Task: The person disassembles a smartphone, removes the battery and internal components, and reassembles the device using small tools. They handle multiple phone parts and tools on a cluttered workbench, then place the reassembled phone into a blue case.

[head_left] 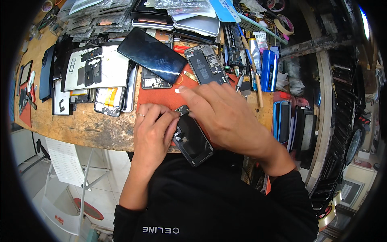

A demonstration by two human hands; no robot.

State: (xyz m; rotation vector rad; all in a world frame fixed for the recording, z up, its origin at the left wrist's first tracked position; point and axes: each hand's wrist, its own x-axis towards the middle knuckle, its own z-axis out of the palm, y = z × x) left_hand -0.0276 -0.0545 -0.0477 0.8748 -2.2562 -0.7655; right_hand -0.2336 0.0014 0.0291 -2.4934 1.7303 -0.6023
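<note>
A black phone frame, its inner side up, lies tilted at the front edge of the workbench. My left hand, with a ring on one finger, is closed on the frame's upper left edge, fingertips pinched near its top end. Over the frame's upper right side hovers my right hand, back up, one digit pointing out to the left above the orange mat. Its other fingers are curled out of sight beneath it. An opened phone with battery and board exposed lies just beyond that hand.
A dark phone lies across other parts behind my hands. To the left sit a white board with small black parts and several opened phones. Screwdrivers, a blue case and a wooden-handled tool stand on the right. Bagged parts pile up at the back.
</note>
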